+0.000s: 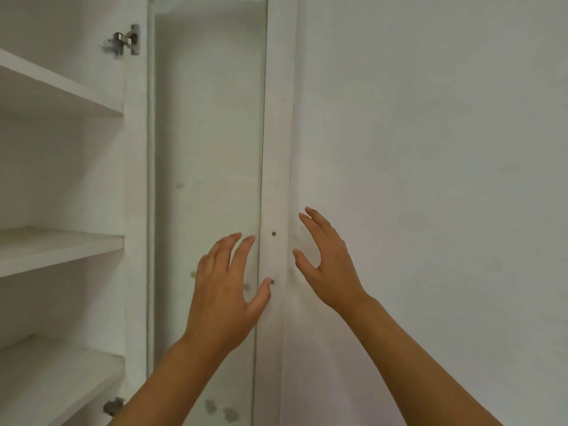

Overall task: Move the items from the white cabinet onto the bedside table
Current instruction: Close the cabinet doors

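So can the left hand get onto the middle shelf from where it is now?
Probably yes. The left hand is open in front of the open door's glass panel, and the middle shelf lies to its left with the cabinet front open; only the cabinet's side post stands between them.

white cabinet (pixel 61 250), silver hinges (pixel 124 41) (metal), white wall (pixel 430 149)

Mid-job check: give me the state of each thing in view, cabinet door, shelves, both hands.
Cabinet door: swung open, glass panel facing the camera.
Shelves: nothing on the parts in view.
Left hand: open, fingers spread at the door's frame, holding nothing.
Right hand: open, empty, beside the door's edge.
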### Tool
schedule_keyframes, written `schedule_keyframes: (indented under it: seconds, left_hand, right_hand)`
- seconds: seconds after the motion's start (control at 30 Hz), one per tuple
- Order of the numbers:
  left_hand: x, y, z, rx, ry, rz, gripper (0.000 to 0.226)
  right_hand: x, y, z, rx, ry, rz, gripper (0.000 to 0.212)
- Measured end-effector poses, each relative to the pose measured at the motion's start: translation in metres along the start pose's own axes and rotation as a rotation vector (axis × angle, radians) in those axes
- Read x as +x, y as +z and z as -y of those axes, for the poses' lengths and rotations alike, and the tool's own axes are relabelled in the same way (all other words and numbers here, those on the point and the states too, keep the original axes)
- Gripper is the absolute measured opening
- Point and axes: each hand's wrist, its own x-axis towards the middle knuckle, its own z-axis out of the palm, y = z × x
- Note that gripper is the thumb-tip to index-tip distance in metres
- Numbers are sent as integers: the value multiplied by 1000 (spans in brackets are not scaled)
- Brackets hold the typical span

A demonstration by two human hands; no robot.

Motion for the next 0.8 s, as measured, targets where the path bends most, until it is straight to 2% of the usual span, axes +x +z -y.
schedule_keyframes:
  seconds: [0.2, 0.33, 0.47, 0.63, 0.8]
  left_hand:
    - [13, 36, -8, 98, -17, -26, 88]
    - [17, 62, -12, 215, -32, -10, 103]
    - [19, 87, -14, 334, -45, -80, 115]
    - [15, 101, -9, 326, -18, -134, 112]
    - [14, 104, -11, 340, -6, -168, 107]
  right_hand:
    - [21, 18, -34, 113, -59, 42, 69]
    - [32, 26, -50, 220, -67, 48, 71]
    - [35, 33, -56, 265, -125, 44, 68]
    - [35, 43, -60, 282, -210, 23, 60]
    - [33, 48, -60, 306, -228, 8, 60]
